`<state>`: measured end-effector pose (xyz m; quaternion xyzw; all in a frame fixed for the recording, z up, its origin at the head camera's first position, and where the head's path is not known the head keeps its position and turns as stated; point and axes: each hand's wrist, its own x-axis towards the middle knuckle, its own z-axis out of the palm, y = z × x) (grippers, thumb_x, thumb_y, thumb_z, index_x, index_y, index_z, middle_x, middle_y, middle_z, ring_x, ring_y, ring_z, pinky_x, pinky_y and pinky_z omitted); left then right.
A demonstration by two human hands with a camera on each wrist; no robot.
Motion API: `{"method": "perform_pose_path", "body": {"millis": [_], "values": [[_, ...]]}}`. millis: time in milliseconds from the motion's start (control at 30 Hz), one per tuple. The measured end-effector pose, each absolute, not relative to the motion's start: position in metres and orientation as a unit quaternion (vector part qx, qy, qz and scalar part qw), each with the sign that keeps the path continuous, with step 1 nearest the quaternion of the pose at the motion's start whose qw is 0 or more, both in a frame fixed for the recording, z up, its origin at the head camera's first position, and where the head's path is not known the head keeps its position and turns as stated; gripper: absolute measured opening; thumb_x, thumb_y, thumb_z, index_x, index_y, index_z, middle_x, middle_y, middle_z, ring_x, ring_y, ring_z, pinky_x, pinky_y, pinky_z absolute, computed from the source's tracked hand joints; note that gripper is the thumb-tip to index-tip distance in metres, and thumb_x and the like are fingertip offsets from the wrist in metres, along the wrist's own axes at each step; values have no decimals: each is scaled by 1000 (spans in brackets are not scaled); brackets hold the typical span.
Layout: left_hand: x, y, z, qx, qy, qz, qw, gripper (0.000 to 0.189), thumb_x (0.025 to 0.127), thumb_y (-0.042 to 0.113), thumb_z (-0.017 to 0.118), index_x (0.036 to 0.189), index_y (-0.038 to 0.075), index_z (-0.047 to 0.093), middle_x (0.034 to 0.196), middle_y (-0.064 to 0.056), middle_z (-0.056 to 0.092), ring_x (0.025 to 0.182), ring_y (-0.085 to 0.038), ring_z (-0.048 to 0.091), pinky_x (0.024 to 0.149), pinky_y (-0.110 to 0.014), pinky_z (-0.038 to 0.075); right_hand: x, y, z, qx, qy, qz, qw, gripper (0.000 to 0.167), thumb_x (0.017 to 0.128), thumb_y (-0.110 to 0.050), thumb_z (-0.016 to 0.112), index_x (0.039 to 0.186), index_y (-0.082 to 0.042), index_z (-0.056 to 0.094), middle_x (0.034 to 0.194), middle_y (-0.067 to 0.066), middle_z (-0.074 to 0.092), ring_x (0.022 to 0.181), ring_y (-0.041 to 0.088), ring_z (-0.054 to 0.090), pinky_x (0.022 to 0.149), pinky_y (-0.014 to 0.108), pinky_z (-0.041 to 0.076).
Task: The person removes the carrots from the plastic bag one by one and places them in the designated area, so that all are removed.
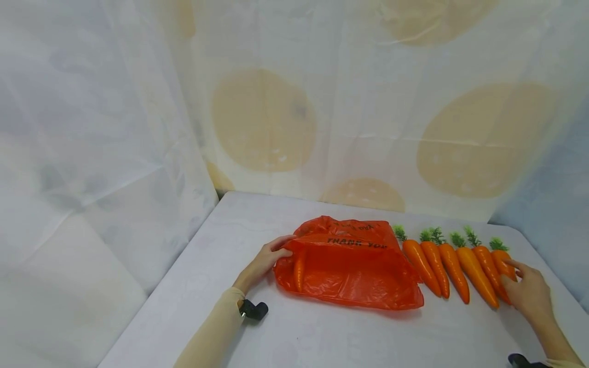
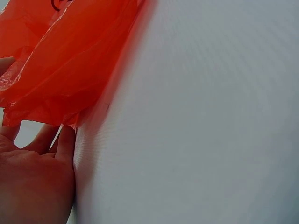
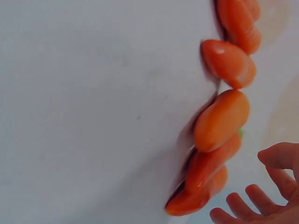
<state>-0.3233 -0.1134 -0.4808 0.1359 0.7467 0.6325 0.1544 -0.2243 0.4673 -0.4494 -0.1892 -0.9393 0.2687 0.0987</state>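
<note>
A red plastic bag (image 1: 354, 281) with "THANK YOU" printed on it lies on the table, its mouth gaping toward me. One carrot (image 1: 299, 271) shows inside its left part. My left hand (image 1: 269, 258) holds the bag's left edge between thumb and fingers; in the left wrist view the red plastic (image 2: 70, 60) hides some fingertips. Several orange carrots (image 1: 476, 273) with green tops lie side by side right of the bag. Over the rightmost carrot (image 1: 502, 261) hovers my right hand (image 1: 531, 291). In the right wrist view its fingers (image 3: 261, 200) are spread, apart from the carrots.
A white-covered table (image 1: 322, 337) carries everything. Behind it hangs a pale cloth (image 1: 359, 112) with large tan spots, and another white sheet (image 1: 92, 204) hangs along the left. The carrot tops (image 1: 432, 235) point toward the back edge.
</note>
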Motion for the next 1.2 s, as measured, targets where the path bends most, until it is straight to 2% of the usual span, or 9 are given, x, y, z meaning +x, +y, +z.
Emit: {"method": "perform_pose_path", "body": {"millis": [133, 267, 533, 700, 833, 1033, 1200], "values": [[-323, -113, -481, 136, 744, 635, 157, 46, 97, 29, 60, 142, 31, 52, 143, 2, 53, 127, -22, 53, 105, -39, 47, -226, 455, -442, -181, -936, 285, 97, 54, 95, -7, 45, 144, 13, 32, 137, 46, 25, 123, 62, 27, 100, 73, 31], [-324, -113, -481, 138, 745, 634, 154, 45, 97, 29, 60, 142, 31, 53, 143, 2, 54, 127, -22, 53, 104, -39, 47, -227, 443, -435, -147, -938, 291, 115, 52, 97, -9, 47, 143, 12, 34, 137, 45, 27, 123, 62, 27, 102, 75, 25], [-323, -113, -481, 133, 744, 636, 156, 45, 96, 30, 60, 141, 32, 53, 143, 3, 54, 126, -21, 54, 103, -38, 48, -230, 417, -425, -72, -938, 306, 147, 47, 97, -4, 49, 139, 14, 40, 134, 45, 34, 117, 61, 34, 91, 76, 33], [-323, -113, -480, 137, 740, 639, 157, 45, 97, 28, 60, 141, 32, 54, 143, 2, 54, 126, -22, 54, 103, -37, 49, -231, 401, -420, -36, -937, 307, 160, 45, 98, -7, 50, 137, 12, 45, 134, 43, 40, 116, 60, 41, 88, 75, 37], [-324, -113, -480, 139, 741, 639, 155, 44, 97, 26, 59, 141, 31, 54, 142, 2, 54, 125, -22, 54, 102, -36, 50, -229, 387, -414, -21, -939, 309, 150, 46, 99, -12, 49, 139, 10, 44, 137, 42, 37, 117, 59, 41, 87, 75, 38], [-323, -113, -480, 136, 742, 638, 157, 45, 97, 27, 60, 141, 32, 53, 143, 3, 54, 126, -21, 54, 102, -37, 49, -228, 360, -404, 12, -931, 332, 152, 44, 98, -6, 51, 139, 8, 44, 138, 38, 37, 118, 58, 39, 91, 75, 38], [-322, -112, -479, 133, 745, 635, 155, 45, 97, 28, 60, 142, 31, 53, 143, 3, 53, 126, -21, 54, 103, -37, 48, -226, 339, -398, 42, -929, 336, 148, 45, 98, -9, 55, 139, 5, 45, 138, 34, 39, 119, 55, 42, 90, 74, 39]]}}
